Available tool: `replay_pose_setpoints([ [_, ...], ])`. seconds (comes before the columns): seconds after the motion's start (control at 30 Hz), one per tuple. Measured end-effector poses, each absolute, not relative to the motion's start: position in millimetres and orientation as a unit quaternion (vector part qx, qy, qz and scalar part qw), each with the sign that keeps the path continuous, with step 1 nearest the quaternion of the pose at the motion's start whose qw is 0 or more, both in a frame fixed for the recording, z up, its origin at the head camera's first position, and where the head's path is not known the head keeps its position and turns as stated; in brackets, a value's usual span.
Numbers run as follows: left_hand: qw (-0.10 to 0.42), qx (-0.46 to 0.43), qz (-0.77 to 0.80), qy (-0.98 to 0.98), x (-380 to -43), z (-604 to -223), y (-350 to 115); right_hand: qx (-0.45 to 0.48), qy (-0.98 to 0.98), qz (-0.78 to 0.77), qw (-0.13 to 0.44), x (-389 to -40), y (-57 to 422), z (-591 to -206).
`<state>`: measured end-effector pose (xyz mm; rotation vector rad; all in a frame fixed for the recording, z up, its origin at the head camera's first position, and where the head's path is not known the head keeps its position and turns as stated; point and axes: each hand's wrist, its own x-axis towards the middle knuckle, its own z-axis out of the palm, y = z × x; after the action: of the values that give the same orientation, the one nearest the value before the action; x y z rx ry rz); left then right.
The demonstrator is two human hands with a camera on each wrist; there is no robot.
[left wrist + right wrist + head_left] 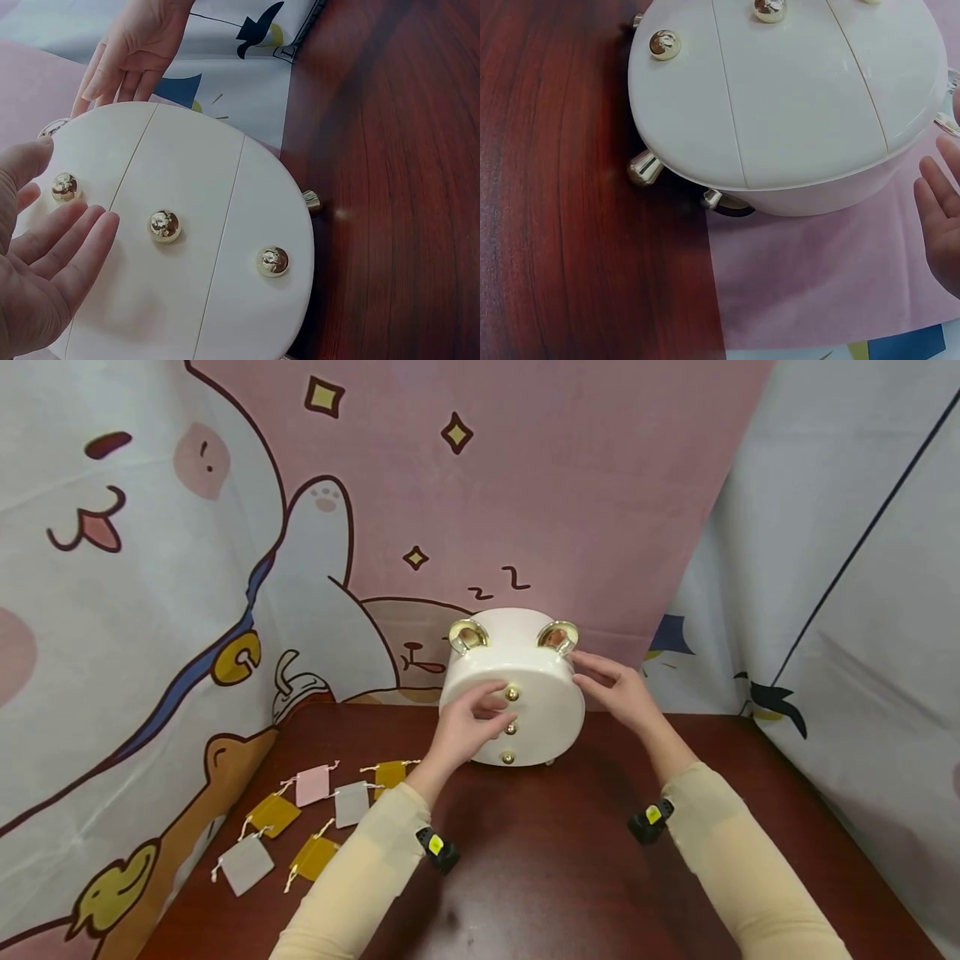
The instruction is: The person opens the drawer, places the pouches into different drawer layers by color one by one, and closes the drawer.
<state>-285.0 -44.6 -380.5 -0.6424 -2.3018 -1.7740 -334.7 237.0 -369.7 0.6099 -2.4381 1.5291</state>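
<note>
A white rounded drawer box [551, 718] with gold ring-like ears stands on the table against the backdrop. Two seams split its front into three drawers, each with a round gold knob [164, 226]. In front of the upper knobs is my left hand [465, 722], thumb and fingers apart with nothing between them. My right hand [618, 689] is at the box's upper right side, fingers extended near the right ear [557, 637]. Short gold feet [645, 167] show under the box in the right wrist view.
Several small drawstring pouches lie on the left of the dark red table [540, 860], among them a pink pouch [312, 786], a grey pouch [247, 865] and a mustard pouch [313, 858]. A printed cartoon cloth [600, 485] hangs behind and along both sides.
</note>
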Motion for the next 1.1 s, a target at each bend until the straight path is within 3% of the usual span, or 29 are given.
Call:
replay_pose_setpoints([
  [0.27,0.063,-0.202,-0.615,-0.76,-289.4,-380.7,-40.4,0.187,-0.83,0.518,0.093,-335.3,231.2,-364.9],
  [0.6,0.042,-0.194,-0.631,-0.749,-292.7,-383.9,-38.1,0.171,-0.846,0.499,0.077,-312.1,216.3,-342.0],
  [0.83,0.041,-0.193,-0.648,-0.735,-294.2,-386.3,-34.4,0.175,-0.84,0.505,0.092,-342.4,227.9,-370.6],
  [1.1,0.048,-0.168,-0.67,-0.722,-297.8,-389.3,-31.1,0.175,-0.838,0.509,0.088,-342.2,227.4,-371.2],
])
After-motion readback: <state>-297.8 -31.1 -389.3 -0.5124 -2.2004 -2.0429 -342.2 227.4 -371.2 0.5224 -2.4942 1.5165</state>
